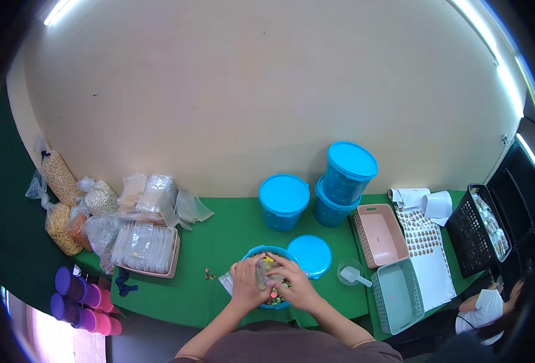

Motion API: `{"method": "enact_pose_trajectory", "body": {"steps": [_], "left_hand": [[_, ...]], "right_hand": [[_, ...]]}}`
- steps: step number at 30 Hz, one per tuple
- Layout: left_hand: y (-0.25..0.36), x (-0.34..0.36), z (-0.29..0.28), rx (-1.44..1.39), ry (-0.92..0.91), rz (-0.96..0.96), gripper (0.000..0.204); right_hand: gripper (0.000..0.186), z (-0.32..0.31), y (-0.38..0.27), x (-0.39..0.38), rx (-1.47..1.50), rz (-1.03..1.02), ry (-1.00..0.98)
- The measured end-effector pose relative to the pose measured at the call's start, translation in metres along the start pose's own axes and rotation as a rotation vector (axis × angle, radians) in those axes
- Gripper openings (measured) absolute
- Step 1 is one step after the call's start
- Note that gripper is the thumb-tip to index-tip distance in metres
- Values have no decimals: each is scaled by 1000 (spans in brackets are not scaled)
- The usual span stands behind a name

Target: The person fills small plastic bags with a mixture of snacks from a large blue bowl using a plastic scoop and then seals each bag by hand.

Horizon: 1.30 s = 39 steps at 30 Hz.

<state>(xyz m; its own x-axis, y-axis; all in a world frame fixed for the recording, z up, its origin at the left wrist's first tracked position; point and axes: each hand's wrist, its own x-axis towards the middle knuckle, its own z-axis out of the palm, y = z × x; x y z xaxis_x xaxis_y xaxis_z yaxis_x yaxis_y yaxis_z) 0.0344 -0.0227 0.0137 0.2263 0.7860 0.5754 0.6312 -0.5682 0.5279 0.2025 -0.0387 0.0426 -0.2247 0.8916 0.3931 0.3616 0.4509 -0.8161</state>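
Note:
Both hands are over a round blue tub [273, 307] filled with small multicoloured pieces, some green, brown and pink. Between them is a small clear plastic bag [261, 273] with something yellow near its top. My left hand [247, 283] is closed on the bag's left side. From the right, my right hand [296, 285] curls its fingers against the same bag; its fingertips are partly hidden. A flat whitish packet [226, 281] shows beside my left hand. The tub's round blue lid [309, 255] lies on the green table [219, 242] just right of the tub.
Lidded blue tubs [284, 202] stand behind. At right are a scoop in a clear bowl [350, 274], a pink basket [381, 236], a grey-green basket [397, 296] and sticker sheets [425, 242]. A basket of packets [143, 248] and snack bags [62, 178] stand left. Another person [482, 311] sits lower right.

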Motion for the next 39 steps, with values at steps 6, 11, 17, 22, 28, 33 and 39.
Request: {"method": "enact_pose_trajectory", "body": {"steps": [6, 11, 17, 22, 28, 33, 39], "left_hand": [[-17, 6, 23, -91, 28, 94, 68], [-9, 24, 3, -602, 153, -385, 46], [-11, 32, -10, -1413, 335, -310, 43], [-24, 32, -29, -1512, 326, -324, 43], [-39, 24, -44, -1360, 306, -237, 50], [-63, 22, -71, -929, 422, -194, 54], [-61, 15, -67, -459, 37, -461, 50]], "right_hand": [[19, 16, 9, -5, -99, -72, -84], [33, 18, -11, 6, 191, 90, 489], [31, 32, 39, -15, 749, 708, -283], [28, 24, 55, -22, 959, 602, -273], [25, 21, 54, -14, 246, 351, -70], [29, -4, 94, -28, -766, 159, -5], [34, -11, 103, -26, -769, 186, -158]]}}
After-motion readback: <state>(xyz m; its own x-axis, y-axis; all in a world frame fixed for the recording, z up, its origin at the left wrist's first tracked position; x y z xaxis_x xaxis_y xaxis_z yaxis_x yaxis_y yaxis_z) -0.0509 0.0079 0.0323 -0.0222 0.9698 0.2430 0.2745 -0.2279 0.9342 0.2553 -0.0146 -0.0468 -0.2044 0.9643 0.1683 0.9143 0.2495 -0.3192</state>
